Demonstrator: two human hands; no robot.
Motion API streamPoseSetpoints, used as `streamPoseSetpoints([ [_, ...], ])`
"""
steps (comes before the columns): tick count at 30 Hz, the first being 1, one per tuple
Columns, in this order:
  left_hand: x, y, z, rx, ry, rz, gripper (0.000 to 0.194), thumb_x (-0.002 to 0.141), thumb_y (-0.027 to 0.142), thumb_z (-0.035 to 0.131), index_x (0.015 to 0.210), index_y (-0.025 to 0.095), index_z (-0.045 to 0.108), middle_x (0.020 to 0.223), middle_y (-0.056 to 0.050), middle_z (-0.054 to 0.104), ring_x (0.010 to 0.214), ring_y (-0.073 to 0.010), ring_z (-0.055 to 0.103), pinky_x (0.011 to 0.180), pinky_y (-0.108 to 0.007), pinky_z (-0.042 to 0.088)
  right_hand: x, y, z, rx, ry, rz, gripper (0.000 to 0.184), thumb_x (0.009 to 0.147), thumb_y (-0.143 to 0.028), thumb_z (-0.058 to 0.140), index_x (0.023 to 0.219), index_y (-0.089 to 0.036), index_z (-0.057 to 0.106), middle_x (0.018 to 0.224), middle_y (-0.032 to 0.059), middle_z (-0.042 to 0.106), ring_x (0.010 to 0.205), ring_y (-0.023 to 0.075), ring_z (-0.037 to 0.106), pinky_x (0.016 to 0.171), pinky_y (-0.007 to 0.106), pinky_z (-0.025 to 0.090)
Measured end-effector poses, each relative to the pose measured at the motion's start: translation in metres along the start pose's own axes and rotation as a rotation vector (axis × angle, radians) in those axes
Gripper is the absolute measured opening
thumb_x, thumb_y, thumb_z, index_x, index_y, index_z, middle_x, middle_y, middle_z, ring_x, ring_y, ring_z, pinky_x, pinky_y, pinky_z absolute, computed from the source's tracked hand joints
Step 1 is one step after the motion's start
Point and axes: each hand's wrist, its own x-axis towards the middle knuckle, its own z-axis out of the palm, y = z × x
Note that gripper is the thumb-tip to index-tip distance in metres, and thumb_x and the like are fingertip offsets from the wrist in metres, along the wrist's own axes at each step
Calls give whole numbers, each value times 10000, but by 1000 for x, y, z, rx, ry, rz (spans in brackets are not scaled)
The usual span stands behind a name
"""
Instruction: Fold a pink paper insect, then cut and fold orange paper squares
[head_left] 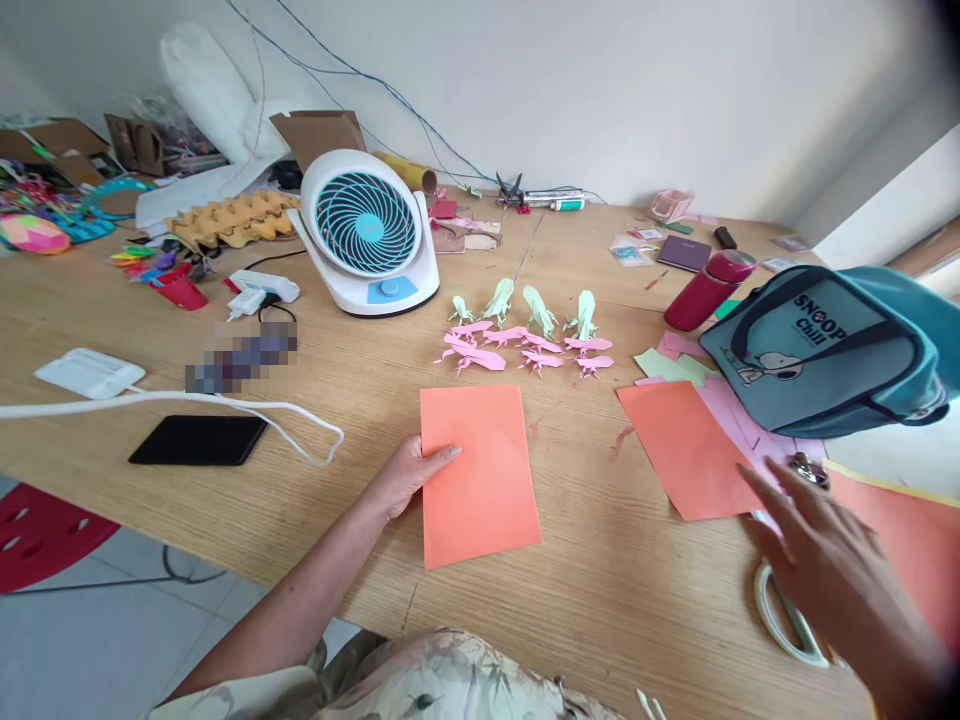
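Observation:
My left hand (405, 478) grips the left edge of a rectangular orange paper sheet (484, 475), its thumb lying on top. My right hand (836, 560) is at the right, fingers spread and slightly blurred, with nothing visible in it. Its fingertips are by the corner of a second orange sheet (679, 440). Beneath the hand shows a white looped handle (763, 598), which looks like scissors, partly hidden. A larger orange sheet (911, 535) extends beyond it. Behind my left hand's sheet stand several folded paper insects, pink (476, 355) and pale green (540, 310).
A white and blue fan (367, 235) stands at the back. At the right are a red bottle (705, 292), a teal bag (817, 350) and pink paper pieces (739, 415). To the left lie a black phone (199, 440), a white cable (225, 400) and a red cup (182, 288).

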Motion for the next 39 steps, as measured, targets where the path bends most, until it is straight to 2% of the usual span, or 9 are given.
streamPoseSetpoints([
  [5,0,7,18,-92,-62,-32,529,621,436,868,1045,158,717,1108,-120,750,1022,-309,710,871,-403,556,21,-104,25,189,-95,-171,612,983,-249,448,1556,-283,237,1478,147,480,1169,313,622,894,481,564],
  [10,-9,17,36,-161,-150,-80,520,623,431,863,1044,166,713,1068,-116,761,993,-317,721,862,-412,559,37,-150,47,257,48,-284,744,935,-83,468,1572,-270,133,1612,206,206,1316,334,502,923,505,542],
  [14,-14,12,45,-86,-220,-81,524,652,442,841,1075,164,710,1071,-120,759,1040,-332,701,857,-408,554,41,-152,39,284,153,-339,782,893,8,415,1569,-293,161,1572,171,338,1137,261,628,844,425,553],
  [18,-10,-7,48,76,-228,-3,552,679,400,826,1145,159,659,1152,-138,725,1080,-317,679,868,-397,552,34,-150,35,328,-4,-448,666,889,13,361,1497,-258,374,1437,121,549,894,193,686,729,352,545],
  [24,-5,-23,38,525,-11,254,818,721,228,756,1458,258,403,1204,-108,647,832,-195,696,812,-361,560,17,-151,34,363,-179,-479,480,905,-94,508,1375,-186,545,1387,126,597,1100,266,623,827,409,521],
  [27,-12,-16,32,785,23,469,586,792,202,668,1362,280,553,1319,-95,569,1039,-227,649,986,-395,493,13,-153,32,328,-246,-469,447,916,-136,507,1357,-181,564,1452,108,538,1108,297,583,829,447,509],
  [29,-19,-11,30,880,-57,568,381,868,207,582,1233,276,666,1305,-78,602,1195,-246,580,1077,-399,419,11,-154,31,337,-259,-442,449,927,-160,497,1371,-188,553,1469,98,520,1085,300,571,820,454,506],
  [32,-30,-7,30,867,-237,544,305,940,294,523,1182,274,707,1226,-70,682,1191,-241,600,1054,-361,435,11,-154,30,403,-250,-369,464,932,-147,468,1383,-223,545,1455,86,537,1029,280,575,821,450,505],
  [39,-41,4,20,747,-603,354,619,942,660,311,1348,298,606,1429,-42,564,1388,-292,443,1194,-386,242,13,-152,26,613,-284,-180,405,942,-189,458,1315,-226,612,1397,87,588,1040,273,582,879,462,514],
])
